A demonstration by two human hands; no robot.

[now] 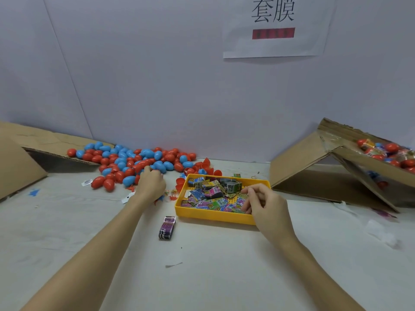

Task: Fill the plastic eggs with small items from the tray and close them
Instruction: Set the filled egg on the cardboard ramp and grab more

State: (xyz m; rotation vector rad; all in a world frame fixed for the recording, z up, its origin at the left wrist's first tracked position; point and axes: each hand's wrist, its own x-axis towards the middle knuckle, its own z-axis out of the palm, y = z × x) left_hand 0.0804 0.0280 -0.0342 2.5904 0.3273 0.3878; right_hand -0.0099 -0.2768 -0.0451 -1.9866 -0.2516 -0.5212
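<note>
Two hands are out over the table [67,232], and your working room is bounded on three sides. A wall [157,86] closes the far edge, with a paper sign [276,28] taped to it. One cardboard box [24,158] lies tipped at far left; a second box [350,167] is tipped at right, its raised side holding wrapped red eggs [391,151]. Between them, the near half of the table is open surface, with only a purple packet [167,227] and small scraps on it.

Your tray [213,213] is yellow and sits right of centre, just left of the right box's flap. It holds many small printed packets [213,196], loosely heaped, in mixed colours. Loose red egg halves [205,167] crowd its far left corner, touching or nearly so.

The egg pile [134,162] lies against the wall, left of the tray: red and blue eggs, mostly closed, spilling from the left box's mouth.

Your left hand [151,184] reaches into the near edge of the pile, fingers curled down among the eggs; whether it grips one I cannot tell. Your right hand [261,202] is over the tray's right end, fingers bent, thumb and forefinger close together above the packets; whether a packet is pinched I cannot tell.
</note>
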